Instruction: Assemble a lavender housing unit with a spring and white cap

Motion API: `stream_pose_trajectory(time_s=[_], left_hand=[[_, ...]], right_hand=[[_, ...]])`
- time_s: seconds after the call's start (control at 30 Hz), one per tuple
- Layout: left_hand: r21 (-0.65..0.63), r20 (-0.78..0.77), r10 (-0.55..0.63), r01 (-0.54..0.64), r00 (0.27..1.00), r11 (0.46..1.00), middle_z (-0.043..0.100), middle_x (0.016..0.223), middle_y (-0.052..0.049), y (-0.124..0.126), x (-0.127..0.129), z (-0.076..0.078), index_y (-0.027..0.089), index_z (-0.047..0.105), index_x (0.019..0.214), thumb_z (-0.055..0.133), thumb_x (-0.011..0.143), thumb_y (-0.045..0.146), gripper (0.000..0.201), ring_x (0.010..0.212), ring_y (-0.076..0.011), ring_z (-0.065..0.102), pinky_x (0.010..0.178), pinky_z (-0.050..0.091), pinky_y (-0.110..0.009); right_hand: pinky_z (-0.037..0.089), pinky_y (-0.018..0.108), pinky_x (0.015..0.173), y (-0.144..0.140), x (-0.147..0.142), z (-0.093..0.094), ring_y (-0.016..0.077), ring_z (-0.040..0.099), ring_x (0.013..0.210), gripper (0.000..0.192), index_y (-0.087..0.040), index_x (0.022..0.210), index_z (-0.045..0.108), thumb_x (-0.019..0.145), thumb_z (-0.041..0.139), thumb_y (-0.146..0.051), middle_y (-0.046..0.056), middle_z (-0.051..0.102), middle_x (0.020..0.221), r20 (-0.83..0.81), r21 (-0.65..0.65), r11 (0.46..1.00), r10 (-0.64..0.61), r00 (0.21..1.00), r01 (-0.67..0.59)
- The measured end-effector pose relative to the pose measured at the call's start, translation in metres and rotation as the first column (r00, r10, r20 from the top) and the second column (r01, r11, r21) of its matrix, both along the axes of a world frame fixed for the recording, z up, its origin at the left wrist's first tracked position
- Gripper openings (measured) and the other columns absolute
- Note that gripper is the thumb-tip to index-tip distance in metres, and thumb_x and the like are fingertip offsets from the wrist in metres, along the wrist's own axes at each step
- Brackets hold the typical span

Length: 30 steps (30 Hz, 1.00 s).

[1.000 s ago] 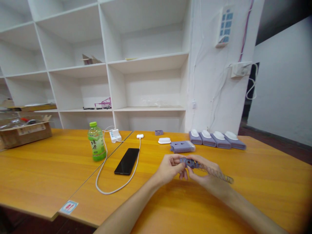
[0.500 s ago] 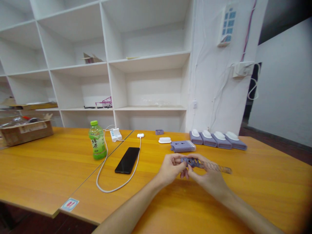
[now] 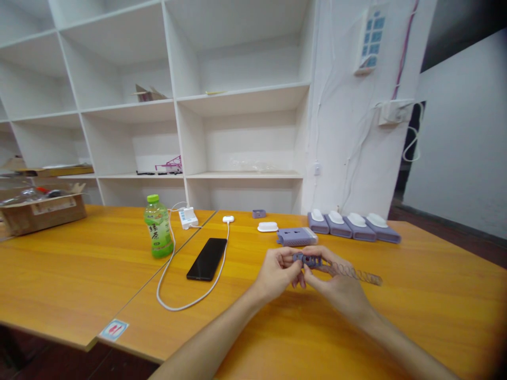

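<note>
Both hands meet over the table at right of centre. My left hand pinches the left end of a small purple plastic part between thumb and fingers. From the other side, my right hand is closed around the part and a metal coil spring, whose free end sticks out to the right. My fingers hide how spring and part join. Just beyond the hands lies a purple perforated housing. A white oval cap and a small purple frame lie farther back.
Several purple boxes with white tops stand in a row at the back right. On the left are a black phone, a looped white cable, a green tea bottle, a power strip and a cardboard box.
The spring's free end has shifted slightly right and down, and the purple part has turned a little between my fingers. Both hands keep their hold; the things on the table have not moved.
</note>
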<state>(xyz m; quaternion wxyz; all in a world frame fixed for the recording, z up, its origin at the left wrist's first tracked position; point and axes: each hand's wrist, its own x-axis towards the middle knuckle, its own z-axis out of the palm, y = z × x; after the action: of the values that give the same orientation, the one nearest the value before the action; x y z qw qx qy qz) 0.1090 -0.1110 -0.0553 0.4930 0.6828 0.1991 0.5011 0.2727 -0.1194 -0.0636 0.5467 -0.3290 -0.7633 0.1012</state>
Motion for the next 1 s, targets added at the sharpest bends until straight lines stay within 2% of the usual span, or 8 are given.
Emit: stream_pose_trajectory(time_s=[0.23,0.5,0.7,1.0], left_hand=[[0.006,-0.008,0.013,-0.013,1.0,1.0,0.062,0.062,-0.005,0.0006,0.0004,-0.0009,0.005,0.065,0.096,0.069,0.082,0.047,0.044,0.048,-0.0092,0.056,0.046,0.04,-0.018],[0.013,0.008,-0.016,0.016,1.0,1.0,0.062,0.063,-0.005,0.0027,-0.0006,-0.0027,0.006,0.066,0.098,0.069,0.084,0.045,0.042,0.048,-0.0089,0.055,0.048,0.04,-0.018],[0.023,0.008,-0.037,0.037,0.999,0.999,0.062,0.064,-0.006,0.0017,-0.0015,-0.0031,0.006,0.066,0.102,0.068,0.084,0.047,0.045,0.049,-0.009,0.055,0.048,0.041,-0.019],[0.008,0.014,-0.007,0.007,1.0,1.0,0.061,0.061,-0.005,-0.0002,0.0013,-0.0021,0.005,0.064,0.096,0.07,0.082,0.046,0.043,0.046,-0.0091,0.054,0.046,0.041,-0.019]], right_hand=[[0.06,0.031,0.085,0.003,0.0019,-0.0029,0.0179,0.069,0.091,0.024,-0.022,0.107,0.061,0.083,0.064,-0.026,0.004,0.068,0.105,-0.002,0.037,0.999,-0.002,1.0,0.002],[0.059,0.026,0.082,0.0013,0.0027,-0.0014,0.0159,0.069,0.089,0.024,-0.024,0.106,0.062,0.083,0.065,-0.028,0.0,0.069,0.103,0.017,0.049,0.997,-0.052,0.999,0.051],[0.059,0.029,0.085,0.0023,0.0033,-0.0022,0.0164,0.069,0.091,0.024,-0.024,0.107,0.061,0.084,0.065,-0.03,0.001,0.069,0.105,0.018,0.008,0.999,-0.045,0.999,0.045],[0.06,0.027,0.082,-0.001,0.0026,-0.0011,0.0158,0.07,0.088,0.024,-0.024,0.106,0.061,0.083,0.066,-0.029,0.001,0.07,0.102,0.005,0.002,0.998,-0.06,0.998,0.06]])
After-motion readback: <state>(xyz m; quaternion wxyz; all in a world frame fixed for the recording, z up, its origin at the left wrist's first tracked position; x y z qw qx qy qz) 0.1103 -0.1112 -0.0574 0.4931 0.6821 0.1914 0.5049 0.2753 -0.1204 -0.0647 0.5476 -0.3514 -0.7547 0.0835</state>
